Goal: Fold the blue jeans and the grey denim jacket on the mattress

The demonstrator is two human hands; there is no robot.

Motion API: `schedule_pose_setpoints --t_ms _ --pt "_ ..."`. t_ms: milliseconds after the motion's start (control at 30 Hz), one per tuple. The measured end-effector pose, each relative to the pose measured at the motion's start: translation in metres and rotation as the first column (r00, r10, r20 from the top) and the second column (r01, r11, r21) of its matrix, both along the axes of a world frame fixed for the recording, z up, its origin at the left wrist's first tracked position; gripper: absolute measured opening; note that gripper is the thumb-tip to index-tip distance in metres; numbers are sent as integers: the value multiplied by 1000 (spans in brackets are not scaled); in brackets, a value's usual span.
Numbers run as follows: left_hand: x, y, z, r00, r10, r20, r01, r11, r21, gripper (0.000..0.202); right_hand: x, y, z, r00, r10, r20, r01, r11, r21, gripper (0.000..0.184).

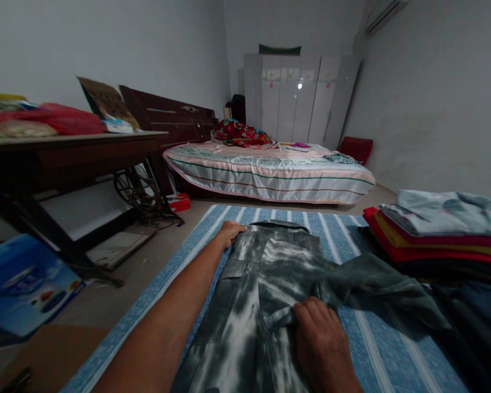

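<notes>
A grey-green tie-dye shirt (253, 284) lies spread on a blue striped cloth (343, 240) in front of me, collar at the far end. My left hand (230, 232) reaches out to the shirt's far left shoulder, fingers curled onto the fabric edge. Closer to me, my right hand (319, 333) rests on the shirt's middle with its fingers closed on a fold of the fabric near the right sleeve (376, 284), which lies out to the right.
A stack of folded clothes (437, 229) sits at the right, dark garments (474, 322) below it. A bed (270, 169) stands beyond the cloth, a white wardrobe (298, 98) behind it. A dark sewing table (65, 164) stands at left, a blue bag (20, 284) on the floor.
</notes>
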State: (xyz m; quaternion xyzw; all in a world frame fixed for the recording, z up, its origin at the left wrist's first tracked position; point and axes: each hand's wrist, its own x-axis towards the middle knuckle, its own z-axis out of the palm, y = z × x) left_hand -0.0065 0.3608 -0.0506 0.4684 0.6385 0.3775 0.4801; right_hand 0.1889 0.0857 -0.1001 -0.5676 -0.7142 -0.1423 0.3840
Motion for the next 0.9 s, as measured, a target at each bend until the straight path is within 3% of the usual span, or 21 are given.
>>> schedule_pose_setpoints --t_ms 133,333,467,733,900 --pt "-2 -3 2 1000 -19 14 19 1000 -13 24 -2 0 -1 1000 -12 -22 11 1000 -27 28" --pt "-19 -8 10 983 -160 92 172 975 -143 27 0 0 -5 1000 5 -29 -6 1000 -21 29" --pt "-18 -10 8 988 -141 66 149 978 -144 26 0 0 -5 999 21 -42 -22 1000 -20 28" --pt "-5 -13 -4 989 -20 -145 21 1000 8 30 -1 -2 -4 1000 -5 -14 5 1000 -16 26" --pt "-4 -15 -8 926 10 -377 36 993 115 25 0 -1 -5 1000 0 2 0 1000 -28 30"
